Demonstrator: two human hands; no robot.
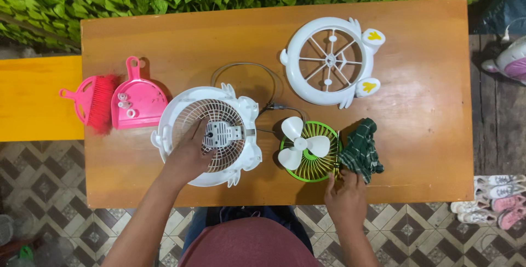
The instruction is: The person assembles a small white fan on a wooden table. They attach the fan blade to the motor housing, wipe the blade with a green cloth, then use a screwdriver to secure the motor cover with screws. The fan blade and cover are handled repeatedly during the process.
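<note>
My left hand [187, 156] rests flat on the white fan housing [241, 115] lying on the wooden table [416, 108], fingers spread over its grille beside the grey motor block [222, 133]. Near the table's front edge, my right hand [345, 194] grips the lower end of a dark green checked cloth [361, 147]. The cloth lies against the right side of a green round grille [318, 167] with a white three-blade propeller [298, 142] on it. A white front cover [329, 61] with yellow marks lies farther back.
A pink dustpan [138, 98] holding small white parts and a pink hand brush [94, 100] lie at the table's left. A thin cable [257, 70] loops behind the housing. A yellow bench [33, 97] stands left, a leafy wall behind, shoes [496, 201] on the floor right.
</note>
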